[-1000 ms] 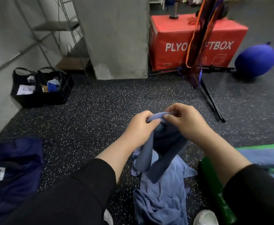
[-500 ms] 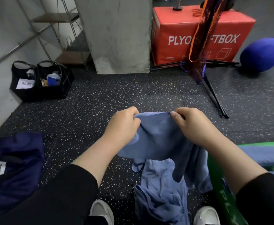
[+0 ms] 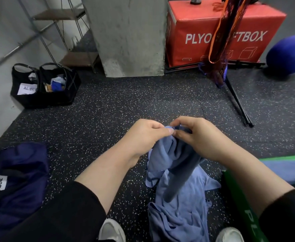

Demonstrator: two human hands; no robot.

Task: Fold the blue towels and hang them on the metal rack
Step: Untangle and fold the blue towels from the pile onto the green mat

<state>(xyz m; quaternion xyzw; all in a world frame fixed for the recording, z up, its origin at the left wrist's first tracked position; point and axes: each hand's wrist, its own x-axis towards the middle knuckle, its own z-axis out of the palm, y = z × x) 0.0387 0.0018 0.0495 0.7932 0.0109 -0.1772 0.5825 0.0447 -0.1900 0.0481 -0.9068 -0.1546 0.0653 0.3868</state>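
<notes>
two hands pinch one blue towel (image 3: 171, 159) at its top edge, left hand (image 3: 143, 135) and right hand (image 3: 198, 137) fingertips meeting; the cloth hangs bunched above a second blue towel (image 3: 180, 217) crumpled on the speckled floor (image 3: 125, 102).

blue towel (image 3: 169, 159), black white-speckled floor (image 3: 125, 105), red box (image 3: 195, 32) with white lettering, black sleeves (image 3: 70, 215).
</notes>
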